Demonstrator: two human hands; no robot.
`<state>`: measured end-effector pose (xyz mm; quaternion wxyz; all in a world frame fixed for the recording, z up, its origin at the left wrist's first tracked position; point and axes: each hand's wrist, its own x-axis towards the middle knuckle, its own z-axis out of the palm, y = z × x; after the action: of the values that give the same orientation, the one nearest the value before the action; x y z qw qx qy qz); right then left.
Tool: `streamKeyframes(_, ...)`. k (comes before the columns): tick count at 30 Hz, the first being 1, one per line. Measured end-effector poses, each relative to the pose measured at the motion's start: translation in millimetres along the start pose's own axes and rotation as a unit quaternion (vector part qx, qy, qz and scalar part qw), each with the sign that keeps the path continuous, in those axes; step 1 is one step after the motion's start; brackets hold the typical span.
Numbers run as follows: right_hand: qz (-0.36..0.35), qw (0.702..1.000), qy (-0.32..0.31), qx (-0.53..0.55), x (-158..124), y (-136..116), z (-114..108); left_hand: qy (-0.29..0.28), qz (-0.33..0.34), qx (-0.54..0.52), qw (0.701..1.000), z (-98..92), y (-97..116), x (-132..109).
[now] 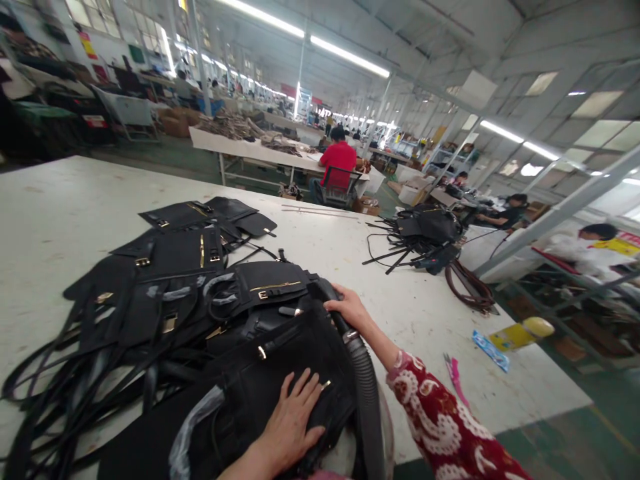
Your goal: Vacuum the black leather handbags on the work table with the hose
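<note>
My left hand (295, 421) lies flat on a black backpack (280, 367), fingers spread. Gold-coloured fittings show on the bag, and clear plastic wraps its handle. In my right hand (350, 308) is a black vacuum hose (367, 387), gripped near its angled tube end. The nozzle tip sits against the upper edge of the bag and is partly hidden behind it. Just beyond lies another black backpack (273, 283) with a gold zipper and buckle. Further left, several black bags (175, 253) overlap in a heap with long loose straps.
A second pile of black bags (425, 227) and a brown coiled strap (467, 290) lie at the table's far right. Nearer are a yellow bottle (520, 333), a blue packet (490, 350) and pink-handled snips (456, 380). A person in red (340, 160) sits beyond the white table (430, 333).
</note>
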<state>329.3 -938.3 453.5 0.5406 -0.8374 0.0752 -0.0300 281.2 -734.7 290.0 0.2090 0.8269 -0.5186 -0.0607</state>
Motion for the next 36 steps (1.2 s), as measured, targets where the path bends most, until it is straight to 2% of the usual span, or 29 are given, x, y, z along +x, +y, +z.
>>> streamKeyframes(1,0.004,1.0,-0.01,0.009,-6,0,-5,0.0,-0.002,-0.006,1.0,-0.4,0,-1)
streamKeyframes(3,0.035,0.997,-0.066,0.027,-17,4,-9,0.0,-0.007,-0.018,1.0,-1.7,1,-2)
streamKeyframes(5,0.077,0.989,-0.126,0.026,-24,13,-6,-0.002,-0.012,-0.029,1.0,-4.0,2,-3)
streamKeyframes(7,0.101,0.983,-0.149,0.023,-26,22,2,-0.009,-0.013,-0.038,0.999,-7.4,4,-3)
streamKeyframes(10,0.104,0.983,-0.145,0.04,-28,29,11,-0.018,-0.014,-0.05,0.998,-13.9,8,-5)
streamKeyframes(16,0.075,0.983,-0.135,0.101,-39,33,9,-0.018,-0.016,-0.067,0.997,-19.6,20,-16)
streamKeyframes(20,0.06,0.988,-0.123,0.07,-22,35,25,-0.013,-0.015,-0.064,0.998,-14.4,24,-14)
streamKeyframes(23,0.039,0.992,-0.101,0.062,-7,32,39,0.008,0.005,-0.063,0.998,-23.8,19,-9)
streamKeyframes(25,0.024,0.995,-0.071,0.07,-4,32,41,0.083,-0.037,-0.036,0.995,-42.1,7,-10)
streamKeyframes(27,0.018,0.996,-0.032,0.085,-9,35,37,0.198,-0.162,0.025,0.966,-65.5,-11,-15)
streamKeyframes(28,0.018,0.995,-0.013,0.094,-13,39,32,0.232,-0.231,0.06,0.943,-76.4,-22,-19)
streamKeyframes(29,0.019,0.994,0.005,0.104,-19,42,27,0.23,-0.288,0.085,0.926,-85.5,-34,-24)
streamKeyframes(30,0.021,0.993,0.02,0.114,-26,46,20,0.204,-0.324,0.096,0.919,-92.2,-44,-28)
streamKeyframes(32,0.025,0.989,0.045,0.137,-42,55,7,0.157,-0.346,0.096,0.92,-98.7,-61,-36)
streamKeyframes(36,0.045,0.981,0.078,0.174,-77,72,-16,0.167,-0.357,0.011,0.919,-101.7,-72,-41)
